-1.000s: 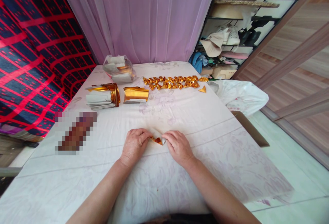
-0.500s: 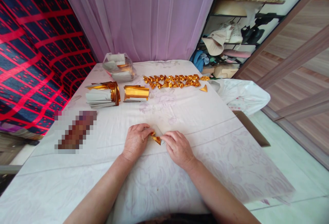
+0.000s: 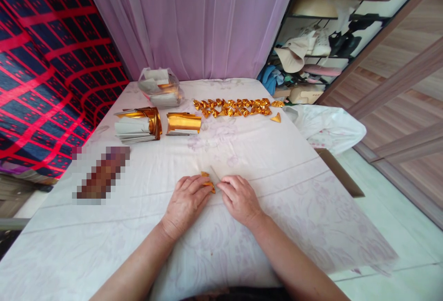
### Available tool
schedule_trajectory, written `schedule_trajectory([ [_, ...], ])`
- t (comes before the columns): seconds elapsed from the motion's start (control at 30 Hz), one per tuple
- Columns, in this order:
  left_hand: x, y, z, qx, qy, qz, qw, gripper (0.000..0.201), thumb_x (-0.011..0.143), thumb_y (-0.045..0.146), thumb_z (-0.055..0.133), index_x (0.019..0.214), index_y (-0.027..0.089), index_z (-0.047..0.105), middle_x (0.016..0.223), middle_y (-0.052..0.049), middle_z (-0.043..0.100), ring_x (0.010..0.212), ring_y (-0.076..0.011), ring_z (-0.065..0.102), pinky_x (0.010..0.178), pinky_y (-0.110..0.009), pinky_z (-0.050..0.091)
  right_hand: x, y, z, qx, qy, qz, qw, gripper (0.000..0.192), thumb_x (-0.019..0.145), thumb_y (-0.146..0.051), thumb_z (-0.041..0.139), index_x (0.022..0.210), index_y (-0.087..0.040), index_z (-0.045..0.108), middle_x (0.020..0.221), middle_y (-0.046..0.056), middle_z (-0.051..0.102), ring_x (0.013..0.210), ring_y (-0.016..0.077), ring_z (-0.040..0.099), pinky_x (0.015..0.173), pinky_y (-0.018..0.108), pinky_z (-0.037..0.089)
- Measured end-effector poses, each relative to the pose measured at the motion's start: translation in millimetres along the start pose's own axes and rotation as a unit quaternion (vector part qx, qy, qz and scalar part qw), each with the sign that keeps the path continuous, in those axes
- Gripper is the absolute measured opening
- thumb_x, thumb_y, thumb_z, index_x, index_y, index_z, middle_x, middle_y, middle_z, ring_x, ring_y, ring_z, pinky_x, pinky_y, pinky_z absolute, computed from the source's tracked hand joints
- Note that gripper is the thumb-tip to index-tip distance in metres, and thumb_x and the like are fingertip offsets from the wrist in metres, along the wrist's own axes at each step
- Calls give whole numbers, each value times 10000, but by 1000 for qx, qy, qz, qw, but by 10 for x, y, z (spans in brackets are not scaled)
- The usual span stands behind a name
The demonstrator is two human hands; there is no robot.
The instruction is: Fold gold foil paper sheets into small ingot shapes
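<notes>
A small piece of gold foil paper (image 3: pixel 208 182), partly folded with its white side showing, lies on the white floral tablecloth (image 3: pixel 263 162). My left hand (image 3: pixel 187 201) presses down on its left part with the fingers. On its right edge my right hand (image 3: pixel 240 197) pinches the paper. Both hands rest on the cloth near the table's front middle. Most of the paper is hidden under my fingers.
A row of several folded gold pieces (image 3: pixel 235 107) lies at the back, with one loose gold triangle (image 3: pixel 276 117) beside it. Two stacks of gold sheets (image 3: pixel 138 125) (image 3: pixel 183 123) and a clear bag (image 3: pixel 159 87) sit back left. A white plastic bag (image 3: pixel 325 128) lies right.
My left hand has slid right and flattened over the gold paper. The paper has turned, now poking out above my fingers. The view shifted slightly.
</notes>
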State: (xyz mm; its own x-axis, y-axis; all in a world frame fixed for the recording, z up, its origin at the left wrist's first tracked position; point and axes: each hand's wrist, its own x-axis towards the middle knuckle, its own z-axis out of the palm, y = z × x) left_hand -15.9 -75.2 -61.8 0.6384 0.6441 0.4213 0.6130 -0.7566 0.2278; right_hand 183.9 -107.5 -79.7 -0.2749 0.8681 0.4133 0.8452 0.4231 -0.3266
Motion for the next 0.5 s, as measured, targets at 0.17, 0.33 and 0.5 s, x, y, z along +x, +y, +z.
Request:
schedule_trajectory([
  [0.17, -27, -89, 48, 25, -22, -6, 999, 203, 956, 246, 510, 1039, 236, 695, 1143, -57, 702, 1083, -235, 621, 954, -450, 446, -9, 7, 6, 11, -5, 8, 1000, 354, 833, -64, 495, 1097, -224, 669, 1059, 72, 631, 948, 216, 557, 854, 380, 481],
  [0.33, -52, -120, 70, 34, -32, -14, 999, 228, 976, 235, 464, 1024, 221, 686, 1181, -72, 687, 1086, -224, 633, 977, -462, 448, 24, 34, 4, -28, -14, -21, 999, 439, 836, -44, 495, 1217, -217, 628, 1148, 98, 614, 1013, 229, 552, 883, 387, 481],
  [0.5, -15, -139, 75, 33, -60, 4, 998, 249, 981, 205, 433, 1027, 194, 677, 1261, -100, 629, 1142, -190, 606, 1069, -431, 416, 96, 70, 7, -73, -10, -56, 996, 367, 897, -98, 534, 1193, -282, 648, 1175, 80, 619, 1024, 213, 561, 841, 351, 482],
])
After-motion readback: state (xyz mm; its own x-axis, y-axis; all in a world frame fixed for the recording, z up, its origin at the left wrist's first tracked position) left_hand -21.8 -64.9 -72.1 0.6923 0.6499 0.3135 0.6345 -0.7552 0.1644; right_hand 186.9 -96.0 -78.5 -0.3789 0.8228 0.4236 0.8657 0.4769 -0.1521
